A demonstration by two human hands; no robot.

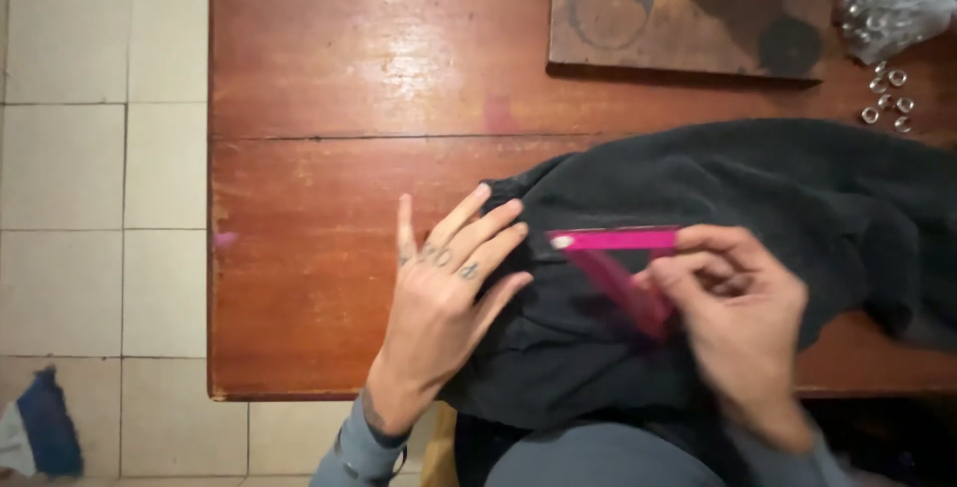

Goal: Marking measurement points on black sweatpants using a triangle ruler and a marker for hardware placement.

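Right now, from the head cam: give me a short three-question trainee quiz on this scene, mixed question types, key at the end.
1. True or false: the left hand lies flat, fingers spread, on the edge of the dark cloth.
2. What does the right hand hold? A) scissors B) a pink strip C) a metal ring
3. Which corner of the wooden table holds the loose metal rings?

Key
1. True.
2. B, pinched at one end, over the cloth.
3. The far right corner, below a clear bag and beside the stained board.
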